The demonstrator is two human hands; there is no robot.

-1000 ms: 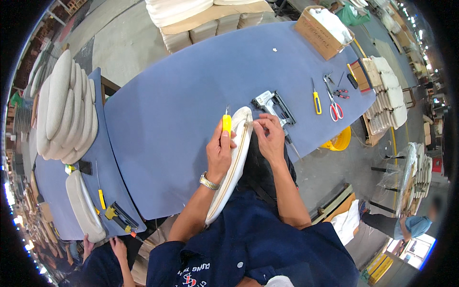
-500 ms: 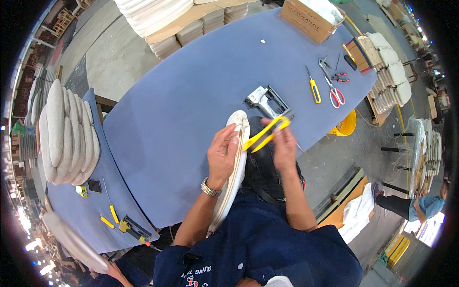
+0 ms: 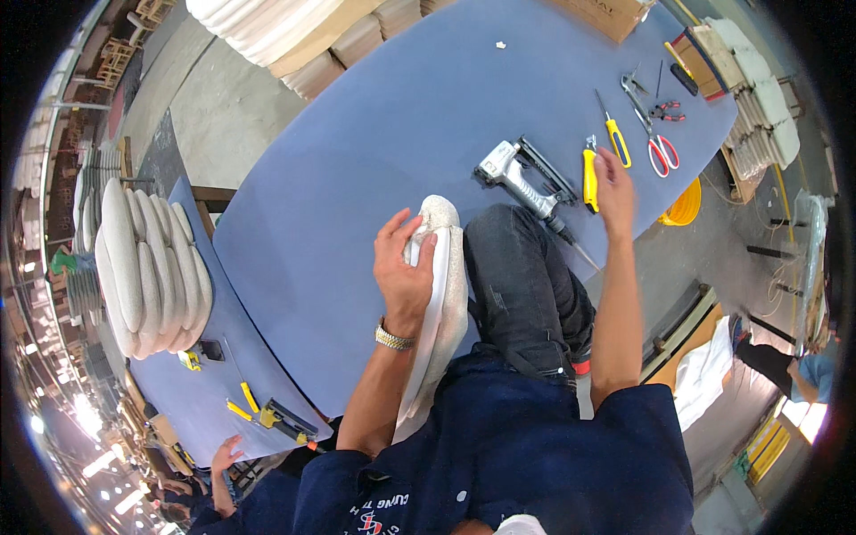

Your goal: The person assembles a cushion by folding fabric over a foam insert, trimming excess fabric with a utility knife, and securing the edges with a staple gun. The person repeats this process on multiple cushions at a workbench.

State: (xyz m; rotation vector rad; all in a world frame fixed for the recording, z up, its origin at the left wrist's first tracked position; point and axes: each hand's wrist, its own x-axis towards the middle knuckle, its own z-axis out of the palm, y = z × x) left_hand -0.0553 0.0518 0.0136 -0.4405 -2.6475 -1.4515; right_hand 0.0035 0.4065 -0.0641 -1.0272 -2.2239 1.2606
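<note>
A pale seat cushion (image 3: 453, 294) stands on edge against my body, its white underside turned left. My left hand (image 3: 406, 281) grips its upper part, the thumb on the near side and the fingers over the edge. On the blue table lie yellow-handled pliers (image 3: 589, 178) with a small metal head. Right beside their handles is my right hand (image 3: 617, 192), its fingers slightly blurred and loosely apart; the pliers rest sharp and still. A silver staple gun (image 3: 517, 174) with a hose lies left of the pliers.
Right of the pliers lie a yellow screwdriver (image 3: 615, 134), red-handled scissors (image 3: 662, 156) and small pliers (image 3: 667, 111). Stacked cushions (image 3: 152, 267) stand at the left, near another person's hand (image 3: 226, 453). A yellow basket (image 3: 682, 205) sits below the table's right edge.
The yellow pliers have gone from my right hand onto the table, right of the staple gun. My right hand has moved right and away from the cushion, which has turned slightly.
</note>
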